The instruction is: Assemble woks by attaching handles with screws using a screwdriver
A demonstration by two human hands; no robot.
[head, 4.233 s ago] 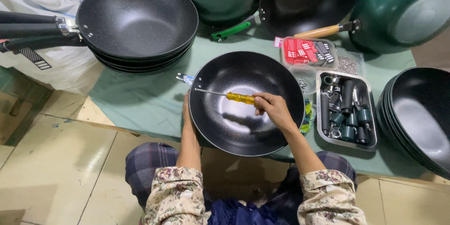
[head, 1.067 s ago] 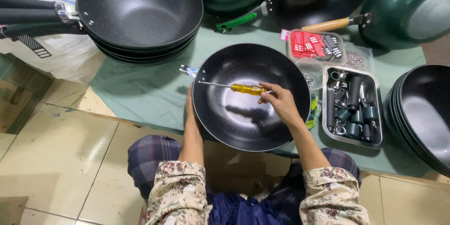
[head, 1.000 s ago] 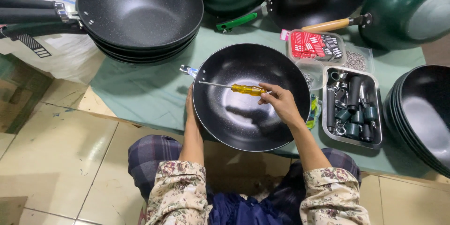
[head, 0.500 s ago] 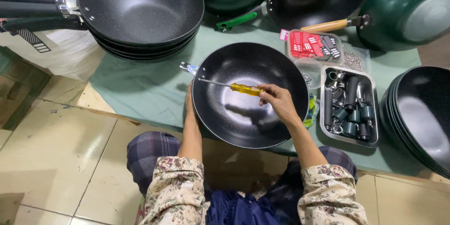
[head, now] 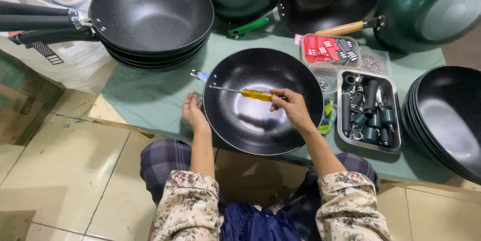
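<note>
A black wok [head: 263, 103] is seen lying on the green cloth [head: 145, 90] at the middle of the low table, its rim overhanging the near edge at 6 o'clock. A yellow-handled screwdriver [head: 245, 93] is pinched by the fingers of the right hand [head: 290, 106] and is laid across the bowl, its tip aimed at the inner wall at 9 o'clock, where a small metal bracket [head: 198, 74] juts outside the rim. The left hand [head: 193, 113] is pressed against the outer wall at about 8 o'clock, fingers curled around the rim. A slip of the tip could be expected if the shaft is tilted off the fastener, and the dark coating could then be scratched or the left fingers, just behind the wall, could be struck. Because the wok is braced by one hand only, it could be rocked or pushed off the edge by hard pressure. The metal tray of fittings [head: 370, 110] at 3 o'clock lies near the right forearm and could be knocked.
</note>
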